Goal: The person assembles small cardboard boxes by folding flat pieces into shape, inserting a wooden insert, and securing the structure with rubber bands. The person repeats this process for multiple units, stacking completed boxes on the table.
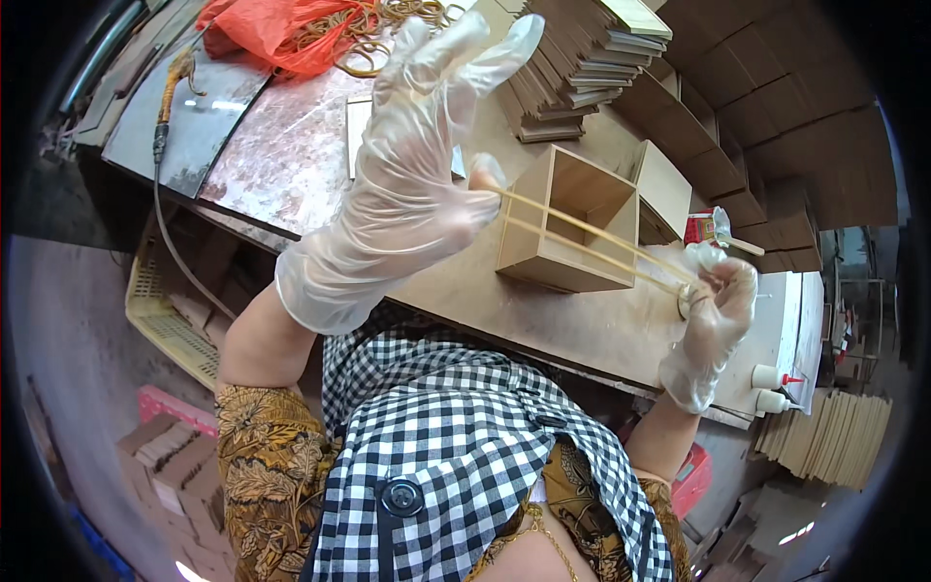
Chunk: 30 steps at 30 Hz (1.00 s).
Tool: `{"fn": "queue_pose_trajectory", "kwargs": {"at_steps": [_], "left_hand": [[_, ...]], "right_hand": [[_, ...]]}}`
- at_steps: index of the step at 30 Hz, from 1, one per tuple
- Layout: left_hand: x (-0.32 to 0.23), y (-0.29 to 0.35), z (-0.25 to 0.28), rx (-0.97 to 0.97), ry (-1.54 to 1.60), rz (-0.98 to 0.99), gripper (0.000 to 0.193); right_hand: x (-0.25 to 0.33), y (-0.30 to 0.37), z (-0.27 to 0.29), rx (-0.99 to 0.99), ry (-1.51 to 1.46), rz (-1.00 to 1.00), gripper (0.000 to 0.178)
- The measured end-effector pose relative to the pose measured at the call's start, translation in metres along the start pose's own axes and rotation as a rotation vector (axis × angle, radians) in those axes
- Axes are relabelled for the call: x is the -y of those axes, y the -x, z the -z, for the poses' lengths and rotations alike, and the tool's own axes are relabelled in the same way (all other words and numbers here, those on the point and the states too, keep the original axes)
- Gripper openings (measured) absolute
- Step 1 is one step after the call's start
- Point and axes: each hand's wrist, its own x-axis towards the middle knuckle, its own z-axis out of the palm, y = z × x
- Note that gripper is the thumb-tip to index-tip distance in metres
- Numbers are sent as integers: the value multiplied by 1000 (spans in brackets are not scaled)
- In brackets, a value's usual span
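Note:
A tan rubber band (601,237) is stretched in two strands between my gloved hands, above the front of a small wooden box (572,274). My left hand (402,175) is raised to the left of the box; the band hooks round its thumb while the other fingers stand spread. To the right of the box, my right hand (722,308) pinches the other end with curled fingers. The box rests on the worktable with its open side up, and its inside is in shadow. A flat wooden panel (664,191) leans close behind its right side.
Stacked panels (572,73) stand at the back, with brown cardboard boxes (776,116) beyond. Loose rubber bands (364,58) lie by a red plastic bag (281,39). A red container (700,229) and glue bottles (768,376) are at right. A yellow crate (179,335) sits lower left.

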Motion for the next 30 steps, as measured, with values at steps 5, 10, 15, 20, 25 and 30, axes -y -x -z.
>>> {"fn": "queue_pose_trajectory", "kwargs": {"at_steps": [5,10,15,20,25,30], "left_hand": [[2,15,-1,148,140,47,83],[5,32,-19,276,208,91,86],[13,20,-30,362,308,56,91],[18,9,-45,511,495,129,97],[26,-1,-50,672,643,163,96],[27,-11,-60,736,697,215,101]], "right_hand": [[-3,22,5,6,7,-97,39],[-9,39,6,55,1,-221,47],[-12,29,-3,98,-49,-194,52],[-13,22,-4,170,-170,-299,55],[-22,11,-6,254,-208,-309,55],[-22,-8,-16,415,-244,-294,64]]}}
